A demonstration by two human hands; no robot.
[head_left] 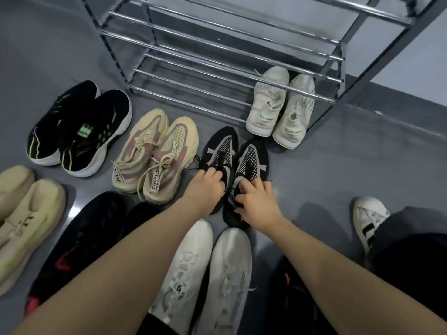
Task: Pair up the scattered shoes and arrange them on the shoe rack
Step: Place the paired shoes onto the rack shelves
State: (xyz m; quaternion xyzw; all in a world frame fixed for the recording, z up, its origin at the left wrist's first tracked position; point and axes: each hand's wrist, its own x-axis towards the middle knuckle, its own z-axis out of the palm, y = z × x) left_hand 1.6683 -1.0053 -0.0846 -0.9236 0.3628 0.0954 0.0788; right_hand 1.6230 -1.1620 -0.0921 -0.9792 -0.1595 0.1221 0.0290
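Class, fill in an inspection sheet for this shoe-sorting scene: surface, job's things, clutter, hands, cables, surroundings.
Surface: grey floor, shoes standing on it in pairs.
Job's things: metal shoe rack; pale pair on its lowest rails; black mesh pair in front.
Clutter: nothing seen.
Hands: left hand and right hand each grip one black mesh shoe.
Cables: nothing seen.
Surroundings: pale wall behind the rack.

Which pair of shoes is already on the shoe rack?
The whitish pair with green marks, sitting on the shoe rack's bottom bars at the right. All the other pairs are on the floor, including the black mesh pair both hands hold.
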